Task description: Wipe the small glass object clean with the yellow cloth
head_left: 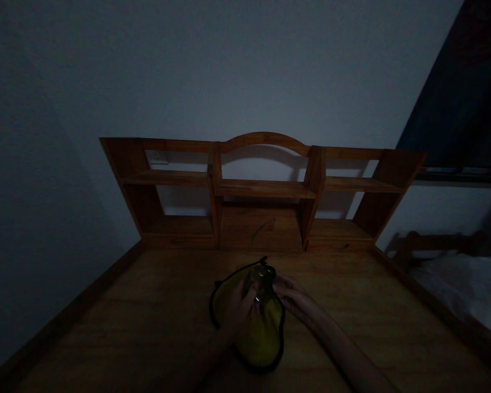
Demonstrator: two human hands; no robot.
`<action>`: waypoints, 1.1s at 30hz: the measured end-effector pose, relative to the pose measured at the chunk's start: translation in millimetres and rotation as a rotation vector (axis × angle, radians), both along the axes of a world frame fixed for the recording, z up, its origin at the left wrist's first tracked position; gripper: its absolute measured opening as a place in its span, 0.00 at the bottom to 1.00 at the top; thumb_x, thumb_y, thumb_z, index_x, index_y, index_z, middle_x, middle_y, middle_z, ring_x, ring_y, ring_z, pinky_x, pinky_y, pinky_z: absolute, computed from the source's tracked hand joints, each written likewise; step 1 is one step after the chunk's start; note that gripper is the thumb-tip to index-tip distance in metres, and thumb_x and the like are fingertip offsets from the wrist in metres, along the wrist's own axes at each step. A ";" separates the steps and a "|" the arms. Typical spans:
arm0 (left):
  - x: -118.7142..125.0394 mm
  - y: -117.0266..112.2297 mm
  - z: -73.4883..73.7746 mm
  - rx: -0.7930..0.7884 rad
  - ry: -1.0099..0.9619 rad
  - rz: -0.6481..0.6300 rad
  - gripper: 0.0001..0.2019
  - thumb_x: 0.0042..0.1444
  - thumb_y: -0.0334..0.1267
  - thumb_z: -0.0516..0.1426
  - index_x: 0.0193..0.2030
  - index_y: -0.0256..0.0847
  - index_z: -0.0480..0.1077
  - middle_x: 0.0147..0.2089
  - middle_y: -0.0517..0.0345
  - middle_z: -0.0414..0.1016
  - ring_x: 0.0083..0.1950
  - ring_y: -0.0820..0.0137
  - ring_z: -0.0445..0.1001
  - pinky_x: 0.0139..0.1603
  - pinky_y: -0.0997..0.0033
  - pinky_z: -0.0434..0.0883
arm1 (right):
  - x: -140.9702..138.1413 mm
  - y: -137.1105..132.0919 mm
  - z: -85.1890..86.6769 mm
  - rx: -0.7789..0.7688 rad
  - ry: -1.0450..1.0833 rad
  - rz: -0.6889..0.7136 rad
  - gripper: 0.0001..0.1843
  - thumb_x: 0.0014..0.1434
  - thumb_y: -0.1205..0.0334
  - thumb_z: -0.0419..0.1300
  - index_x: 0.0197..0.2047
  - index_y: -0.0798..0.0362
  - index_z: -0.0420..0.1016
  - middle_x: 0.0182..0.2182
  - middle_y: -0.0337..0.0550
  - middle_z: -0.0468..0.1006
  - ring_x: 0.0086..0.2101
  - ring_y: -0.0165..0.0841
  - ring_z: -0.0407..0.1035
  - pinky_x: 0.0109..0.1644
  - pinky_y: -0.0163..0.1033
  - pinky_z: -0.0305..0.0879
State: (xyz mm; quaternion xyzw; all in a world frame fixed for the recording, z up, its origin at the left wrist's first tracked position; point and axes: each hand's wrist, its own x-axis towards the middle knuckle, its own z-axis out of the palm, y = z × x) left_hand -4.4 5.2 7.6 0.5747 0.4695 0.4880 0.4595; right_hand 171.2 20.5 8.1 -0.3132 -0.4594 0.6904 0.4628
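Observation:
In dim light, a yellow-green cloth (258, 341) with a dark border lies rumpled on the wooden desk top. A small clear, shiny object that looks like a glass (262, 277) is over its upper part. My left hand (242, 305) is closed around the left side of the glass, over the cloth. On the other side, my right hand (289, 293) has its fingers bent at the cloth's dark edge, close beside the glass. The fingertips of my right hand are partly hidden, and the darkness blurs the fine detail.
A wooden shelf unit (265, 189) with several compartments stands along the back of the desk (167, 305), against a pale wall (245, 71). Raised wooden edges border the desk left and right. Pale bedding (466, 289) is beyond the right edge.

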 end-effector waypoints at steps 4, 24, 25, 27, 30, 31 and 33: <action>-1.5 0.2 1.4 -0.053 0.014 -0.040 0.19 0.57 0.54 0.47 0.37 0.39 0.65 0.19 0.61 0.68 0.15 0.75 0.64 0.16 0.76 0.60 | 0.8 -2.7 4.8 0.008 -0.036 0.018 0.19 0.49 0.61 0.66 0.45 0.53 0.73 0.39 0.44 0.78 0.40 0.36 0.72 0.45 0.39 0.67; 2.5 -5.6 -38.8 0.266 0.710 0.118 0.42 0.42 0.56 0.60 0.61 0.35 0.55 0.40 0.42 0.77 0.41 0.51 0.76 0.41 0.57 0.72 | -5.1 -6.7 -9.5 0.542 -0.765 -0.403 0.14 0.56 0.62 0.56 0.46 0.52 0.71 0.33 0.44 0.79 0.32 0.38 0.73 0.36 0.39 0.69; 3.0 -6.0 -40.1 0.268 0.702 0.121 0.42 0.42 0.55 0.60 0.61 0.35 0.55 0.41 0.42 0.77 0.42 0.51 0.76 0.42 0.56 0.72 | -4.0 -8.3 -8.1 0.569 -0.807 -0.413 0.13 0.56 0.62 0.56 0.46 0.52 0.70 0.31 0.44 0.79 0.30 0.37 0.73 0.34 0.38 0.69; 3.9 -7.3 -39.6 0.276 0.657 0.117 0.40 0.43 0.53 0.59 0.61 0.35 0.54 0.43 0.42 0.76 0.44 0.52 0.75 0.44 0.57 0.72 | -2.0 -11.6 -5.8 0.632 -0.858 -0.412 0.13 0.58 0.61 0.54 0.46 0.51 0.70 0.29 0.43 0.79 0.28 0.37 0.73 0.32 0.37 0.68; 4.1 -9.5 -32.6 0.255 0.562 0.114 0.40 0.43 0.50 0.60 0.61 0.37 0.54 0.46 0.44 0.75 0.48 0.54 0.74 0.47 0.57 0.71 | 0.7 -14.9 -4.9 0.736 -0.887 -0.398 0.14 0.60 0.61 0.52 0.49 0.49 0.70 0.32 0.45 0.79 0.29 0.37 0.74 0.33 0.37 0.68; 3.8 -9.8 -29.7 0.238 0.542 0.113 0.40 0.43 0.50 0.60 0.61 0.37 0.54 0.48 0.44 0.74 0.49 0.54 0.73 0.49 0.57 0.71 | 1.2 -15.3 -5.2 0.766 -0.893 -0.401 0.15 0.61 0.61 0.51 0.50 0.49 0.69 0.33 0.46 0.79 0.30 0.38 0.74 0.34 0.37 0.68; 2.5 -9.4 -25.0 0.214 0.531 0.115 0.40 0.43 0.50 0.60 0.61 0.35 0.54 0.50 0.42 0.72 0.52 0.53 0.71 0.51 0.55 0.69 | 1.4 -15.6 -5.9 0.810 -0.895 -0.399 0.18 0.61 0.62 0.50 0.54 0.49 0.67 0.35 0.48 0.79 0.32 0.39 0.74 0.36 0.39 0.69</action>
